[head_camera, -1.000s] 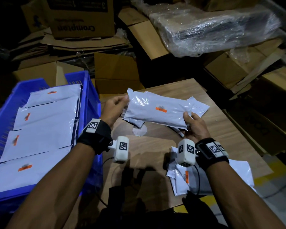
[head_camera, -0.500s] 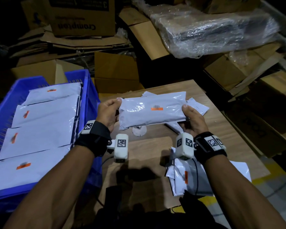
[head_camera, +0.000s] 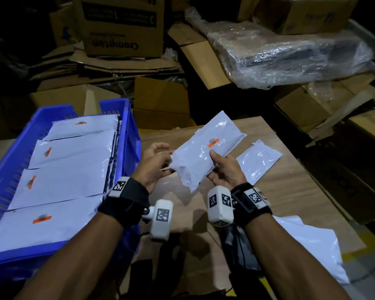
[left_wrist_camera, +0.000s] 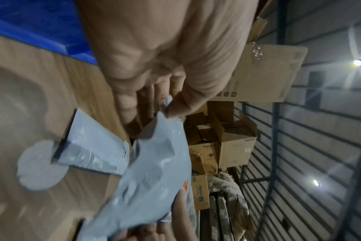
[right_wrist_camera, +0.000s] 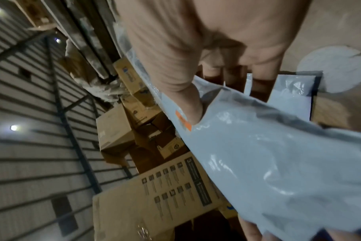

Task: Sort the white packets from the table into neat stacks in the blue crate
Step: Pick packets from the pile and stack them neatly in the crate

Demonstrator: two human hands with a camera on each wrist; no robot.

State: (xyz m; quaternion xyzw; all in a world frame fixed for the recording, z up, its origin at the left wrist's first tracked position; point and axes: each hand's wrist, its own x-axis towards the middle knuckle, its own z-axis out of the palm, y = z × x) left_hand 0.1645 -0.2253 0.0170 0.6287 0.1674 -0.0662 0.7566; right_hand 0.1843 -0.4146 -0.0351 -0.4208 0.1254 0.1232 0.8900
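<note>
A white packet (head_camera: 206,152) with an orange sticker hangs tilted above the wooden table (head_camera: 290,191). My right hand (head_camera: 217,163) grips its near half, thumb on top beside the sticker and fingers beneath. My left hand (head_camera: 165,158) pinches the packet's near left corner, which the left wrist view shows between thumb and fingers (left_wrist_camera: 165,110). The blue crate (head_camera: 0,174) stands at the left and holds overlapping rows of white packets (head_camera: 69,169). One more packet (head_camera: 259,161) lies flat on the table at the right. Other packets (head_camera: 307,245) lie under my right forearm.
Cardboard boxes (head_camera: 160,98) and flattened cartons crowd the space behind the table and crate. A bundle wrapped in clear plastic (head_camera: 290,55) lies at the back right. More boxes (head_camera: 366,148) stand off the table's right edge. A round white patch (left_wrist_camera: 41,164) marks the tabletop.
The packet, held level by its two ends, has turned so its far end points away to the right. My right hand slid toward its middle. The packet beneath it is now uncovered.
</note>
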